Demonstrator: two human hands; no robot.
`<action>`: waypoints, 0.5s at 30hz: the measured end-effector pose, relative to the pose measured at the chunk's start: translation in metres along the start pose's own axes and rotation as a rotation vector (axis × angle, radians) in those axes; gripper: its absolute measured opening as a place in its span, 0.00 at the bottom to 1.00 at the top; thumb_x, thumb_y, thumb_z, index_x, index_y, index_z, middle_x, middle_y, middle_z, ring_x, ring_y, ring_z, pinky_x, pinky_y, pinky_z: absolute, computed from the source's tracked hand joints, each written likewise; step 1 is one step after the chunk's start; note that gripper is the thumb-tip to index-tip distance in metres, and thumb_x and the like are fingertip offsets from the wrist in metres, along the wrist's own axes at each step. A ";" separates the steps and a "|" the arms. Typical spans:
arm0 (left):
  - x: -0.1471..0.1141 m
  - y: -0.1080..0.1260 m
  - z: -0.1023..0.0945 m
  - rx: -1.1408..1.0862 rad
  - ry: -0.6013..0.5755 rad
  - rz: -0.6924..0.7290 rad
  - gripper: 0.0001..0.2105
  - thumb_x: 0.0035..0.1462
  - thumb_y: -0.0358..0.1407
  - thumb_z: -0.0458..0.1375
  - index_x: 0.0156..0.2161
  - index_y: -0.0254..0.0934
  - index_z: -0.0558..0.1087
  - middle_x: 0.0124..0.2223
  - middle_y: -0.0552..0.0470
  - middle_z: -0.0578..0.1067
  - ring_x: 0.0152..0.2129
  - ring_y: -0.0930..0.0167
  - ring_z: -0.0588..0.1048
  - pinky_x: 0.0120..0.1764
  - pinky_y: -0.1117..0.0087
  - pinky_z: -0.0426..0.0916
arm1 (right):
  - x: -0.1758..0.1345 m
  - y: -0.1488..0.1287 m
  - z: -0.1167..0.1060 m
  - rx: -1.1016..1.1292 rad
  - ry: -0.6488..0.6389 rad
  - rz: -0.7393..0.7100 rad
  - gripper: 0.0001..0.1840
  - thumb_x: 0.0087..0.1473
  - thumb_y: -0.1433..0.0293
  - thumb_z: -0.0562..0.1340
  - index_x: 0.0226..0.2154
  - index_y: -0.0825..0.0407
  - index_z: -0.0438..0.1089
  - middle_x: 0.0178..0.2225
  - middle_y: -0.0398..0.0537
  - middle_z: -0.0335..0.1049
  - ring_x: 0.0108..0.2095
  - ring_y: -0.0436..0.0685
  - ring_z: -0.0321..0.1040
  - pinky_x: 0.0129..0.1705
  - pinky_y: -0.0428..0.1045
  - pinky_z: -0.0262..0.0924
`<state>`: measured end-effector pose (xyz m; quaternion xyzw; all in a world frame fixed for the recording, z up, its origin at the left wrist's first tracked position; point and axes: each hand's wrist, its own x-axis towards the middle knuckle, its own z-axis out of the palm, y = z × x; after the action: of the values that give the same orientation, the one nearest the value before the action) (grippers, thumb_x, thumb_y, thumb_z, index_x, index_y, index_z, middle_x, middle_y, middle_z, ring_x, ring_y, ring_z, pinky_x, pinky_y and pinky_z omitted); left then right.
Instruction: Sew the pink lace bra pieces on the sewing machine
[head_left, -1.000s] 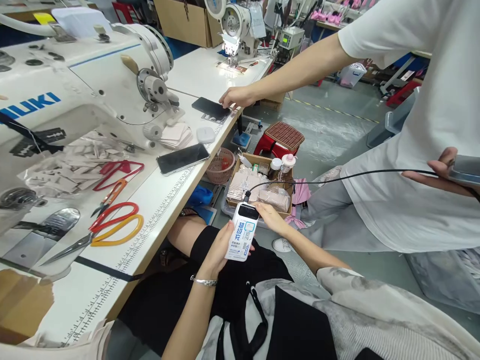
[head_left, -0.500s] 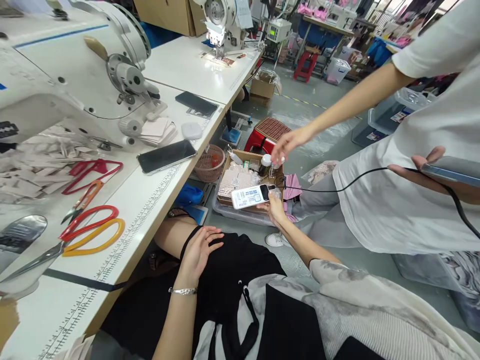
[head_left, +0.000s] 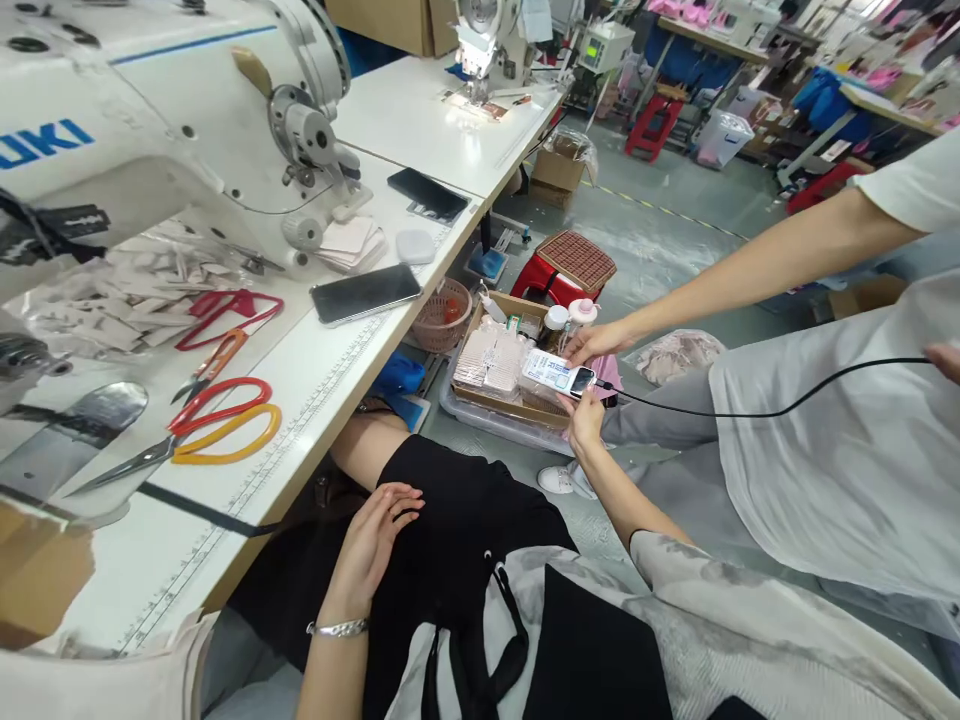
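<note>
My right hand [head_left: 585, 422] grips the dark-screened end of a white power bank [head_left: 547, 372] with blue print on its face. Plugged into that end is a black cable [head_left: 697, 413], which runs right towards a person standing beside me. That person's hand [head_left: 602, 342] touches the upper side of the power bank. On my black-clothed thigh [head_left: 465, 490] lies my left hand [head_left: 375, 540], fingers stretched out and holding nothing. Under the power bank stands a cardboard box [head_left: 540, 412] with pale pieces, jars and a bottle.
To my left, a sewing machine [head_left: 187, 130] stands on a white table with a printed ruler edge [head_left: 247, 490]. Scissors [head_left: 225, 420], orange-handled snips [head_left: 217, 362] and a phone [head_left: 366, 294] lie there. A red stool [head_left: 551, 285] stands behind the box.
The other person's hand has come down onto the power bank. My right hand and the power bank have shifted slightly right in view. The camera view has turned; my left hand stays on the thigh.
</note>
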<state>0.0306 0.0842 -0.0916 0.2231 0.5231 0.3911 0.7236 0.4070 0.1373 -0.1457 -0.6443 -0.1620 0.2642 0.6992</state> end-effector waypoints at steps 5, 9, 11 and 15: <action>-0.023 -0.001 -0.019 -0.014 0.105 0.070 0.21 0.43 0.48 0.73 0.34 0.33 0.77 0.35 0.44 0.81 0.32 0.65 0.79 0.36 0.69 0.73 | -0.004 -0.022 0.013 0.056 -0.008 0.010 0.24 0.52 0.47 0.60 0.37 0.50 0.65 0.43 0.55 0.74 0.44 0.60 0.75 0.54 0.64 0.71; -0.048 -0.004 -0.036 0.067 0.256 0.184 0.18 0.47 0.49 0.71 0.31 0.34 0.77 0.33 0.45 0.80 0.31 0.66 0.78 0.35 0.69 0.72 | -0.004 -0.041 0.032 0.136 -0.145 0.083 0.21 0.54 0.48 0.60 0.37 0.48 0.64 0.47 0.55 0.74 0.47 0.60 0.75 0.58 0.65 0.67; -0.069 -0.002 -0.045 0.197 0.272 0.227 0.18 0.52 0.51 0.68 0.32 0.35 0.78 0.33 0.45 0.80 0.29 0.66 0.77 0.33 0.69 0.72 | -0.011 -0.044 0.043 0.161 -0.222 0.158 0.22 0.54 0.48 0.62 0.35 0.49 0.64 0.47 0.57 0.73 0.48 0.61 0.75 0.57 0.66 0.67; -0.139 0.025 -0.057 0.623 -0.128 0.223 0.17 0.62 0.48 0.61 0.49 0.41 0.80 0.44 0.44 0.81 0.39 0.64 0.79 0.43 0.66 0.74 | -0.053 -0.057 0.082 0.028 -0.373 -0.048 0.20 0.50 0.55 0.69 0.38 0.49 0.67 0.41 0.50 0.73 0.40 0.59 0.74 0.52 0.64 0.69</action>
<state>-0.0516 -0.0173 -0.0123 0.5134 0.5436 0.2744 0.6047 0.3265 0.1717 -0.0736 -0.5703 -0.3008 0.3645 0.6719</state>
